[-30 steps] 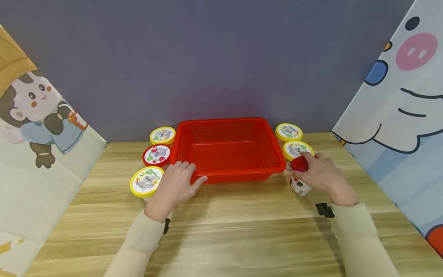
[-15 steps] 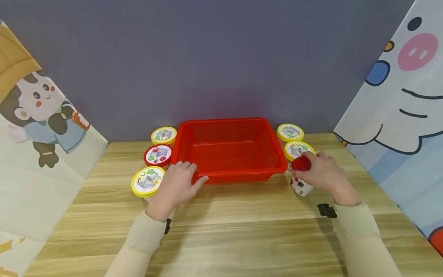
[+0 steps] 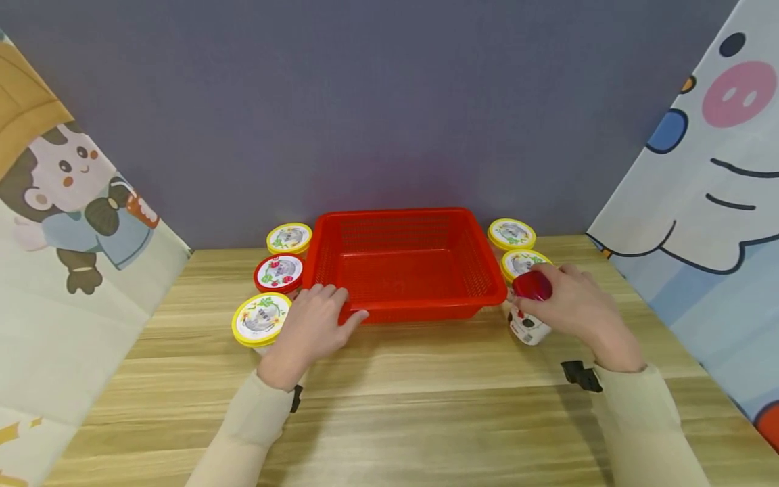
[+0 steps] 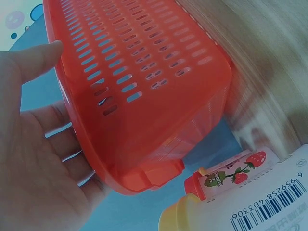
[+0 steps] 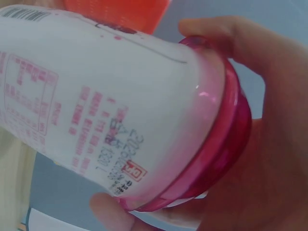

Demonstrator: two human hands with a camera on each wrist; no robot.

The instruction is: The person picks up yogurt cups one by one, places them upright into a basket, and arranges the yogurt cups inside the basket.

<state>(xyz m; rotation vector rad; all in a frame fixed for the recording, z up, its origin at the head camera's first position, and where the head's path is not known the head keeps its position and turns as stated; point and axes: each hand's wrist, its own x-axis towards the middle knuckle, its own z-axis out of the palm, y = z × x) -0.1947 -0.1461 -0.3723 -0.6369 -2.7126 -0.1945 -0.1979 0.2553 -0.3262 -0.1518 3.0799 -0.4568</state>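
In the head view, my left hand (image 3: 310,323) holds the near left corner of the red plastic basket (image 3: 414,312). The left wrist view shows its thumb outside the rim and the fingers passing behind it, fingertips hidden. To the right of the basket, my right hand (image 3: 577,304) grips a white bottle (image 3: 528,329) by its translucent red cap (image 3: 532,286). Thumb and fingers go round the cap and shoulder in the right wrist view, with printed text on the bottle's side (image 5: 96,96). The bottle leans slightly; whether its base touches the table cannot be told.
Left of the basket stand a yellow-lidded tub (image 3: 289,237), a red-lidded tub (image 3: 278,272) and a nearer yellow-lidded tub (image 3: 258,318). Two yellow-lidded tubs stand at right, one far (image 3: 512,233), one nearer (image 3: 521,261). A grey panel (image 3: 389,101) rises behind.
The red-capped bottle tilts a little more, and my right hand has shifted slightly rightward. My left hand and the basket keep their places; the view has moved a little.
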